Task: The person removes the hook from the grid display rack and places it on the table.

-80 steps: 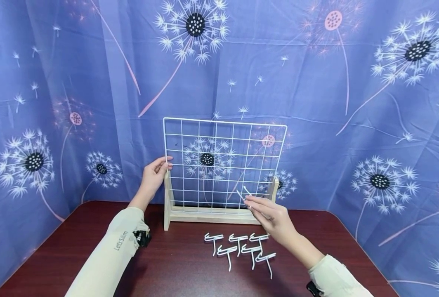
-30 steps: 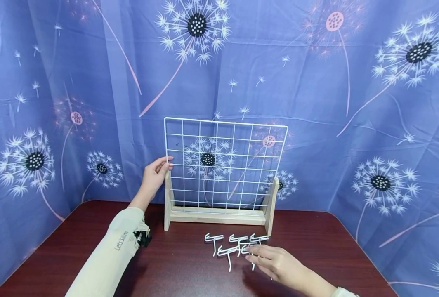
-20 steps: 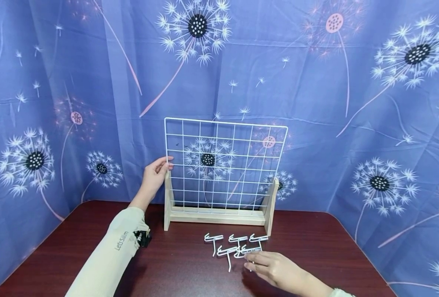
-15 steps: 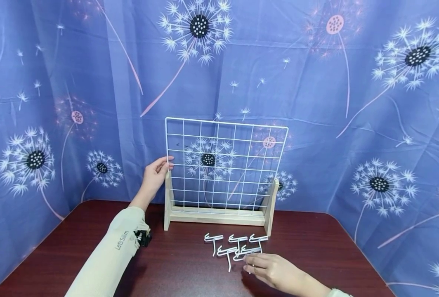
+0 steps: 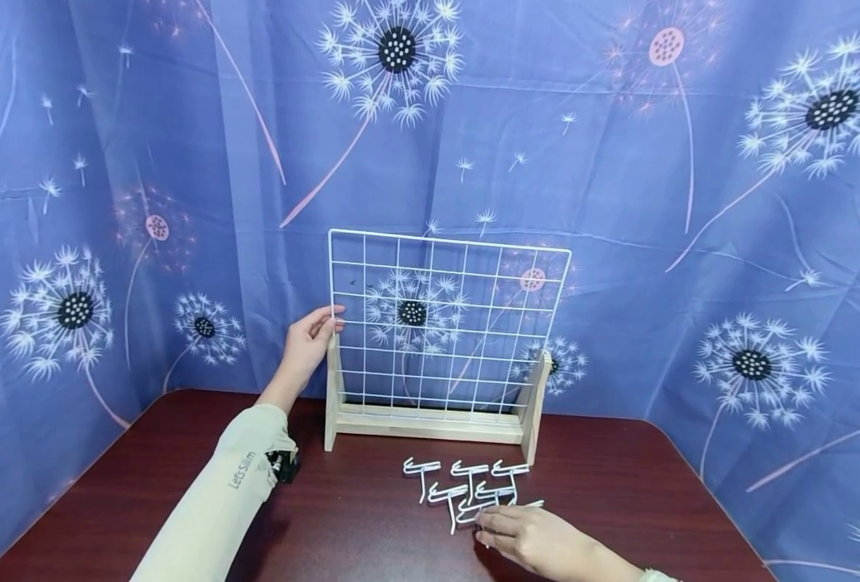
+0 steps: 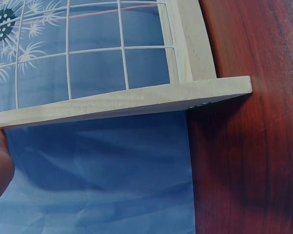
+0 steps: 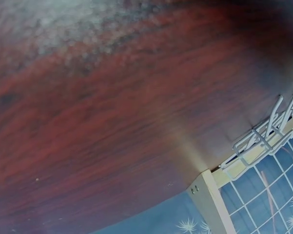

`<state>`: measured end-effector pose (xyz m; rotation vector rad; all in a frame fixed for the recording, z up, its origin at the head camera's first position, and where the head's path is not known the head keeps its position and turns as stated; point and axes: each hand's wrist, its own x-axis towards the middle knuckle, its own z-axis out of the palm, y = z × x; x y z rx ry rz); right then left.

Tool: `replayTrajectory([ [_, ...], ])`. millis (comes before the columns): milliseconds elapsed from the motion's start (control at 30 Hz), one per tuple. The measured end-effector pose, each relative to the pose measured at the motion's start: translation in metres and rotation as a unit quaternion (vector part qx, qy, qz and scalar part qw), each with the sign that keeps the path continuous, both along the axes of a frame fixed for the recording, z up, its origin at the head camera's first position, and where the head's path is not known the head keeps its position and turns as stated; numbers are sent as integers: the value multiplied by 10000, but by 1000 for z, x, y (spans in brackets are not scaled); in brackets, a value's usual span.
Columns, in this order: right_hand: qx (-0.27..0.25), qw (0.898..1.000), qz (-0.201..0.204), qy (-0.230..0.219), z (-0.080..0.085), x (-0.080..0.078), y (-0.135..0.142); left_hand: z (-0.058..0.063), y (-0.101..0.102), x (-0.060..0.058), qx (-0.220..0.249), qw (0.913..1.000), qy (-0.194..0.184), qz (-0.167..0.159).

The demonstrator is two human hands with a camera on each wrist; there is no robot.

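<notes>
A white wire grid panel [image 5: 450, 240] stands upright in a pale wooden stand [image 5: 430, 426]. My left hand [image 5: 306, 347] pinches the panel's left edge, just above the stand's side post; part of it shows at the left border of the left wrist view. Low at the front, my right hand [image 5: 535, 540] holds a white wire display hook [image 5: 468, 516] by its stem, mostly covered by the fingers. Several matching hooks [image 5: 445, 491] lie grouped on the table beside it. Another hook [image 5: 533, 504] pokes out behind the right hand. The right hand is hidden in the right wrist view.
The dark red-brown table [image 5: 357, 517] has rounded back corners. A blue dandelion-print curtain [image 5: 619, 307] hangs close behind the stand and along both sides. In the right wrist view, the stand's end post [image 7: 209, 202] rises beside the hooks.
My right hand has brought a hook down from in front of the grid to the group on the table, then shifted slightly toward me. My left hand keeps its place on the panel.
</notes>
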<state>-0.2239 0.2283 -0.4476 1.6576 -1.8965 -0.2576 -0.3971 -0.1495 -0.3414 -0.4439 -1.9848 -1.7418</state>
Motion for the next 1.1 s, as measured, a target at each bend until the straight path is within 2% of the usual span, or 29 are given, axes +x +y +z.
replayTrajectory([
  [133,186,9998,8,94,-2,1,-1,-1,0,2,-76,9999,-87,28],
  [167,239,9996,-11,144,-3,2,-2,2,0,5,-90,9999,-110,-1],
  [367,381,9988,-156,259,-4,5,-6,4,0,4,-73,9999,-117,5],
  [400,380,9989,-166,228,-3,5,-7,1,-1,1,-72,9999,-109,38],
  [533,390,9989,-174,175,-3,7,-10,1,-1,3,-106,9999,-68,55],
  [900,501,9971,-138,548,-2,11,-16,-2,-7,7,194,9994,-225,-158],
  [967,439,9978,-137,484,-2,12,-16,-3,-10,10,138,9994,-296,-149],
  [1100,9,9998,-181,54,1,13,-12,-5,-20,15,-212,9989,-413,-38],
])
